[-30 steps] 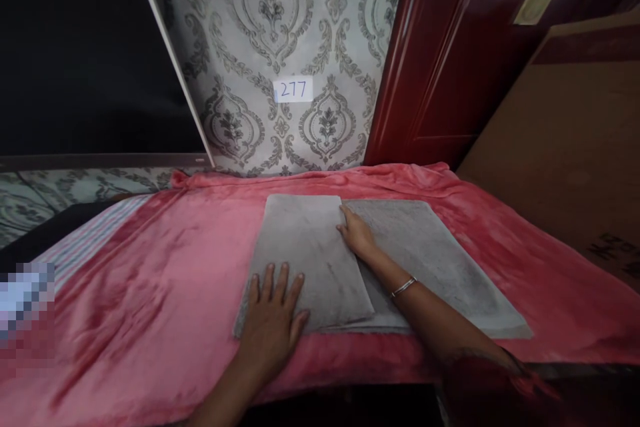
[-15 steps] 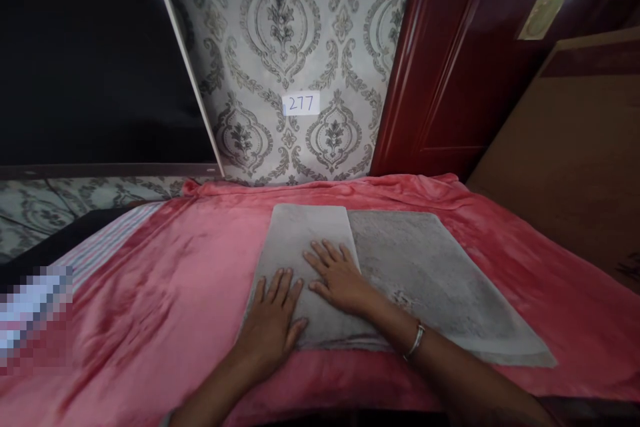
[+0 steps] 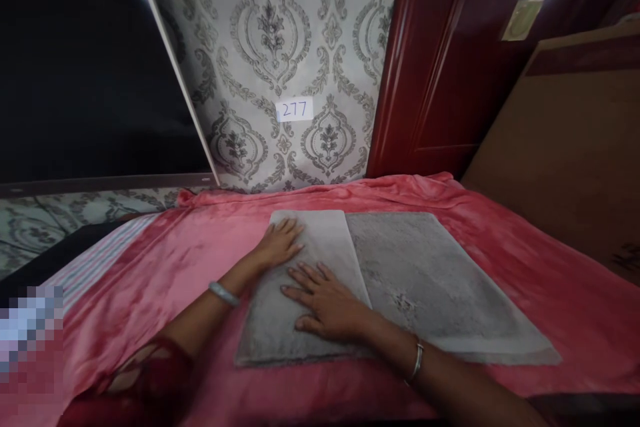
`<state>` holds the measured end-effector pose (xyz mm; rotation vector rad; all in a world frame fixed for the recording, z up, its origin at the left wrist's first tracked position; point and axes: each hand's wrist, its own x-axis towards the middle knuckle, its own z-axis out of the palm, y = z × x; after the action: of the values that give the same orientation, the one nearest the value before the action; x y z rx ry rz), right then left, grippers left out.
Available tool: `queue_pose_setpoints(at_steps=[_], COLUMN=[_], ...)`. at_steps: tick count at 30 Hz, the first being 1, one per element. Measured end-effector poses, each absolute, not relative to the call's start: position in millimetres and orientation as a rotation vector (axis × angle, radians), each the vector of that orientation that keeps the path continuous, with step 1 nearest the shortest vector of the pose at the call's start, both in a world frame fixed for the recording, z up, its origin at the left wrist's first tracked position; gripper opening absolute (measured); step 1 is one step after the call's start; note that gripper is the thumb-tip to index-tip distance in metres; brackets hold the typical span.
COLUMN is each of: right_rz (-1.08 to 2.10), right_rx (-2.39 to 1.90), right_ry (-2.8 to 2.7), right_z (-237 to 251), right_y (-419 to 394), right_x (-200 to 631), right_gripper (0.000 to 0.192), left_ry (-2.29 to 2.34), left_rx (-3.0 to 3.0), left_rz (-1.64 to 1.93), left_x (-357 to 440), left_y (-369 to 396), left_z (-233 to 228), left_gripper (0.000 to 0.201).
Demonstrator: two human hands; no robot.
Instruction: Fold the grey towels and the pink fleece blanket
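Observation:
A grey towel (image 3: 420, 273) lies flat, with its left part folded over as a lighter panel (image 3: 325, 240). My left hand (image 3: 281, 242) rests near the far left corner of that folded panel, fingers spread and holding nothing. Lower and further right, my right hand (image 3: 327, 301) lies palm down on the same panel with its fingers apart. A small dark pattern (image 3: 403, 301) shows on the towel to the right of my right hand.
Under the towel spreads a pink plush blanket (image 3: 200, 260). A dark screen (image 3: 95, 67) stands at the back left, beside a patterned wall with a paper label (image 3: 295, 109). On the right are a dark red door (image 3: 425, 93) and a large cardboard box (image 3: 575, 140).
My left hand has moved from the near left part of the folded panel up to its far left corner. My right hand has slid slightly nearer and to the left.

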<state>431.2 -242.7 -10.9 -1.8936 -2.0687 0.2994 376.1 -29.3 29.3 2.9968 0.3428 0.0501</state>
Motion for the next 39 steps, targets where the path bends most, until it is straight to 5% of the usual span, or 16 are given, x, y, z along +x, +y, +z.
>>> queue_pose_setpoints(at_steps=[6, 23, 30, 39], right_rz=[0.314, 0.440, 0.135, 0.131], right_rx=[-1.880, -1.757, -2.223, -2.408], right_ry=[-2.041, -1.992, -1.606, -1.562], right_z=[-12.1, -1.3, 12.4, -5.9], right_y=[-250.0, -260.6, -232.6, -216.0], right_x=[430.2, 437.4, 481.7, 505.3], right_gripper=[0.067, 0.057, 0.068, 0.064], left_ry=[0.410, 0.382, 0.329, 0.441], left_rx=[3.051, 3.146, 3.044, 3.057], left_rz=[0.005, 0.060, 0.098, 0.228], left_x=[388.5, 386.0, 423.2, 437.3], left_y=[-16.4, -22.3, -28.4, -34.7], left_z=[0.6, 13.3, 24.7, -10.4], left_gripper=[0.063, 0.059, 0.054, 0.059])
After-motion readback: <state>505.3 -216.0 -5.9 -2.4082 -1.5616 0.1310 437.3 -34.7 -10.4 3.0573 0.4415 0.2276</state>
